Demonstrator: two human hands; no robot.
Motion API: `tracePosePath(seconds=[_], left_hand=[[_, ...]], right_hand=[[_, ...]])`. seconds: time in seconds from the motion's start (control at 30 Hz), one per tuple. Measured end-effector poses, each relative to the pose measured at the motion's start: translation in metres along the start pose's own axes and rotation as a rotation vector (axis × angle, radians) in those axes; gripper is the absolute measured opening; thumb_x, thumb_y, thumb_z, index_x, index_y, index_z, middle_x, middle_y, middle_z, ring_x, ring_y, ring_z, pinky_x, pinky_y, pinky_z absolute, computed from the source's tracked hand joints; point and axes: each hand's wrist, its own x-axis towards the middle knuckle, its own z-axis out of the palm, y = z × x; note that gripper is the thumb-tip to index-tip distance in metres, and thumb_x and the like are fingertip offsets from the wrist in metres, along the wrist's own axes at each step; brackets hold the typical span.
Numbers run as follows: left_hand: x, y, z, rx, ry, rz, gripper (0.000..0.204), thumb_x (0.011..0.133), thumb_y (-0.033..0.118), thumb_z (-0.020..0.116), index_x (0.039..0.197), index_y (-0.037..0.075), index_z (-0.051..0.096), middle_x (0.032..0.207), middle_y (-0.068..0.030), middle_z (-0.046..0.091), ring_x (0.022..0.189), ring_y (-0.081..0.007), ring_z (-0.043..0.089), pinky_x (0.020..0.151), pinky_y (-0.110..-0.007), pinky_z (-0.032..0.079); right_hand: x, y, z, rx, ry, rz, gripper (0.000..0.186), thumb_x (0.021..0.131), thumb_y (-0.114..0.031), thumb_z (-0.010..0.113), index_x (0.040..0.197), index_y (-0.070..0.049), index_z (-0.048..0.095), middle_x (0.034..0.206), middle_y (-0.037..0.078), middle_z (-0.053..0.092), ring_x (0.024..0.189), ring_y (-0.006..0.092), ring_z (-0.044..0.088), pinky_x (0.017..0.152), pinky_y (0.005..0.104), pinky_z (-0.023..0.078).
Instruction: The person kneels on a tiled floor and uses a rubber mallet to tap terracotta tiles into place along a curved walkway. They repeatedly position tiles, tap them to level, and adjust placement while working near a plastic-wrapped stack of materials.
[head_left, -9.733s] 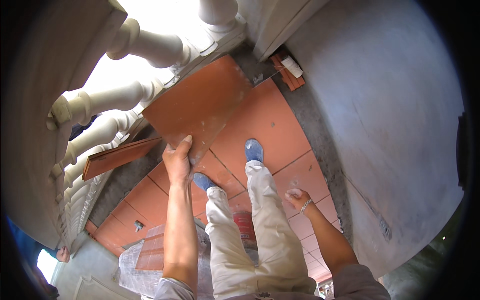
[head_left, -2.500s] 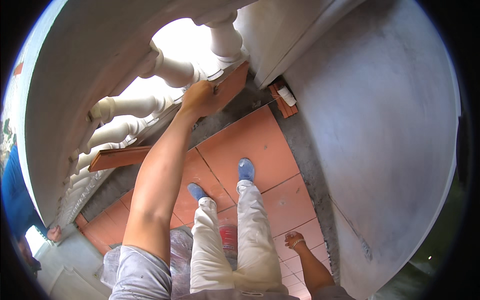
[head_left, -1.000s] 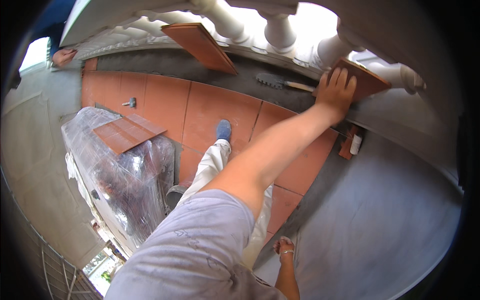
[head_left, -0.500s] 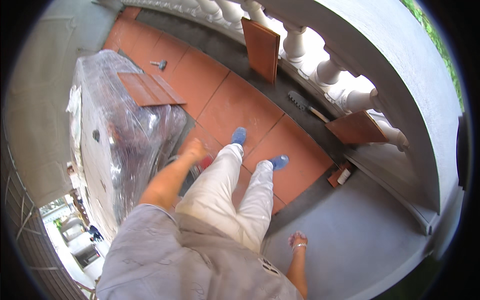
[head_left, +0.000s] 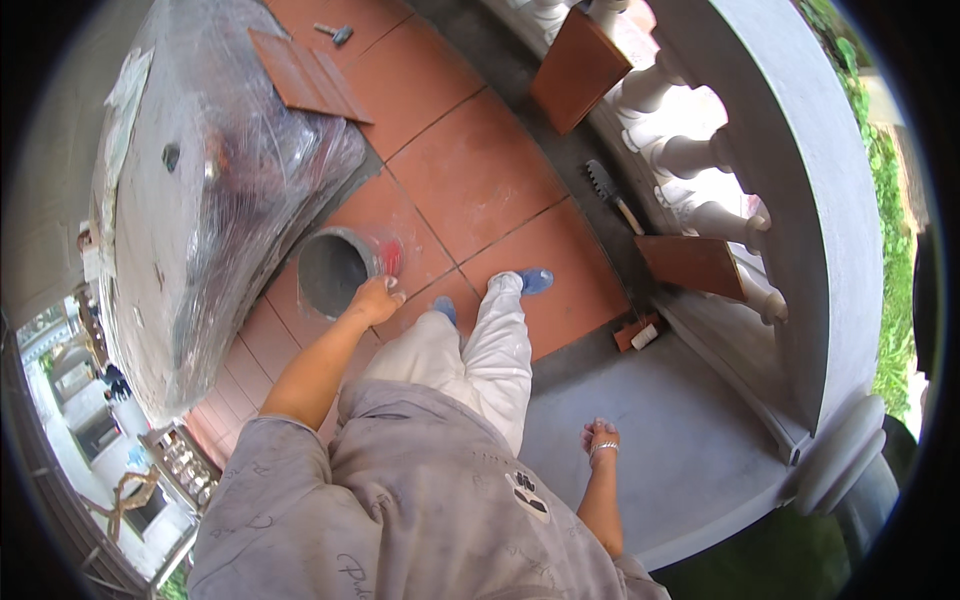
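My left hand [head_left: 376, 301], fingers loosely bent and apart with nothing visible in them, is over the near edge of a round bucket [head_left: 333, 272]. The bucket has a dark grey inside and a red patch on its outer side; whether the hand touches it I cannot make out. Hanging low at my right side, my right hand [head_left: 601, 437] wears a bracelet and seems empty, its fingers half curled. Beneath it is smooth grey cement [head_left: 680, 440]. My feet in blue shoe covers [head_left: 537, 281] stand on large terracotta tiles [head_left: 475, 180].
A plastic-wrapped stack [head_left: 240, 170] stands at left, with loose tiles [head_left: 305, 78] on its corner and a mallet [head_left: 335, 34] beyond. Along the balustrade [head_left: 690, 155] lean tiles [head_left: 580, 70] near a notched trowel [head_left: 612, 195]. A small white roller-like piece [head_left: 643, 337] lies at the cement edge.
My view has shifted toward the wrapped stack, and I have stepped on the tiles. The bucket, mostly hidden behind my left arm before, now shows fully. My right hand still hangs at my side.
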Motion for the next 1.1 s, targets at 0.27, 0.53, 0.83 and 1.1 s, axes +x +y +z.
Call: tracePosePath(seconds=[0.27,0.53,0.83,1.1], left_hand=[[-0.025,-0.104,0.011,-0.184,0.030,-0.104,0.058,0.087,0.032,0.067,0.134,0.000,0.055,0.133,-0.0222,0.059,0.126,-0.0353,0.054,0.107,-0.041,0.042],[-0.075,-0.225,0.038,-0.435,0.150,-0.110,0.057,0.088,0.033,0.067,0.134,0.001,0.056,0.135,-0.0214,0.058,0.128,-0.0350,0.054,0.109,-0.041,0.041],[-0.108,-0.371,0.118,-0.558,0.231,-0.237,0.055,0.087,0.035,0.064,0.131,0.002,0.060,0.135,-0.0211,0.057,0.126,-0.0361,0.055,0.108,-0.042,0.043],[-0.126,-0.431,0.197,-0.743,0.282,-0.399,0.058,0.091,0.045,0.058,0.130,0.002,0.060,0.138,-0.0208,0.055,0.127,-0.0388,0.052,0.107,-0.046,0.042]], right_hand=[[-0.027,-0.042,0.025,-0.152,0.001,-0.174,0.020,0.099,-0.026,0.056,0.112,-0.012,0.059,0.090,0.005,0.068,0.065,0.0172,0.064,0.054,0.0300,0.051],[-0.094,-0.059,0.077,-0.324,-0.016,-0.458,0.027,0.098,-0.025,0.057,0.119,-0.007,0.058,0.089,0.008,0.067,0.064,0.0177,0.064,0.049,0.0285,0.049],[-0.130,-0.063,0.142,-0.639,-0.193,-0.866,0.030,0.091,-0.021,0.061,0.110,0.002,0.064,0.071,0.009,0.064,0.055,0.0189,0.060,0.045,0.0325,0.048],[-0.156,-0.111,0.207,-0.775,-0.249,-0.791,0.022,0.095,-0.017,0.056,0.106,0.001,0.062,0.069,0.009,0.062,0.049,0.0184,0.056,0.038,0.0310,0.042]])
